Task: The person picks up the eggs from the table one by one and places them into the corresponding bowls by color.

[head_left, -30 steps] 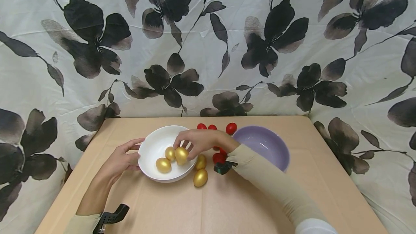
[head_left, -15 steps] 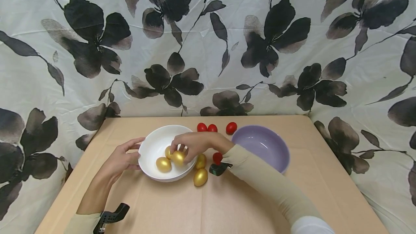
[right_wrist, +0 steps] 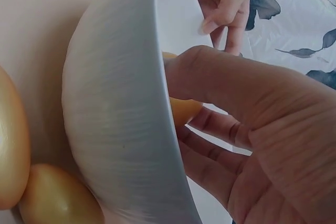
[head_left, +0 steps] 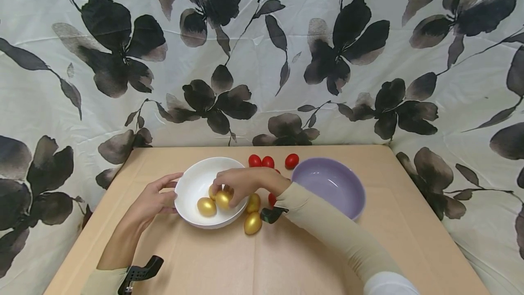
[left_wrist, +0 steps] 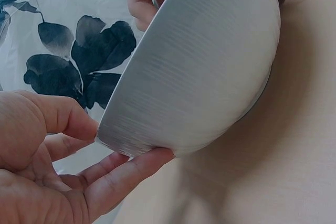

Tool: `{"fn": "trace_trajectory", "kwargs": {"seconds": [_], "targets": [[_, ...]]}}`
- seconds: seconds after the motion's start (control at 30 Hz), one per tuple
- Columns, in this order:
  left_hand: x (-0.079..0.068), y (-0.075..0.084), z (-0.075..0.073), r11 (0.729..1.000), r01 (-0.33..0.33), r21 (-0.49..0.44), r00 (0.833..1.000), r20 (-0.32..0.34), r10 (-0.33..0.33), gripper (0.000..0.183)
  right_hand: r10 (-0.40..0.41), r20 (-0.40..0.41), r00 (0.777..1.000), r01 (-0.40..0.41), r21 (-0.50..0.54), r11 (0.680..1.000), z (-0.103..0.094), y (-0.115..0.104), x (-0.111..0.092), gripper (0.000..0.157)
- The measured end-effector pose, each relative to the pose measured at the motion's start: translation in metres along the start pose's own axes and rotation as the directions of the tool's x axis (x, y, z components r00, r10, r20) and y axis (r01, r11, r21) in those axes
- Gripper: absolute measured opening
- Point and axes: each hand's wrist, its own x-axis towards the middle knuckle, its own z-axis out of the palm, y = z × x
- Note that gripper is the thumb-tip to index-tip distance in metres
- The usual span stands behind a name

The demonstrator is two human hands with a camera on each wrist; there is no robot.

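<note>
In the head view my left hand (head_left: 157,199) is at the left side of the white bowl (head_left: 188,190). The left wrist view shows its thumb at the bowl's rim and other fingers against the outer wall, holding the bowl. My right hand (head_left: 241,183) reaches over the right rim and grips a shiny golden egg (head_left: 223,200) low inside the bowl. Two more golden eggs are in there: one at the front left (head_left: 206,206) and another egg (head_left: 211,192) partly hidden behind the fingers. In the right wrist view, the bowl wall hides much of the gripped egg (right_wrist: 184,110).
Two golden eggs, a rear egg (head_left: 253,203) and a front egg (head_left: 252,223), lie right of the white bowl. Several red egg-shaped pieces (head_left: 292,161) lie behind and under the right forearm, some partly hidden. A purple bowl (head_left: 327,185) stands to the right on the tan tabletop (head_left: 213,263).
My right hand has moved slightly left and lower into the white bowl with the golden egg, close to the other eggs. The left hand stays at the bowl's side.
</note>
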Motion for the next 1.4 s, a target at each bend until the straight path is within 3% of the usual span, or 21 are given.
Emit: {"fn": "trace_trajectory", "kwargs": {"seconds": [0.9,1.1,1.4], "targets": [[0.001,-0.001,-0.001,1.0,0.006,0.0,1.0,0.008,-0.006,0.066,0.018,0.035,0.999,-0.01,-0.226,0.974,0.013,-0.016,0.015,0.04],[0.0,-0.001,-0.001,1.0,0.008,0.0,1.0,0.006,-0.008,0.066,0.027,0.043,0.999,-0.019,-0.186,0.982,0.013,-0.015,0.013,0.037],[0.0,0.0,0.001,1.0,0.006,0.003,1.0,0.004,-0.006,0.066,0.004,-0.032,0.999,-0.006,-0.08,0.997,0.0,-0.018,-0.009,0.035]]}}
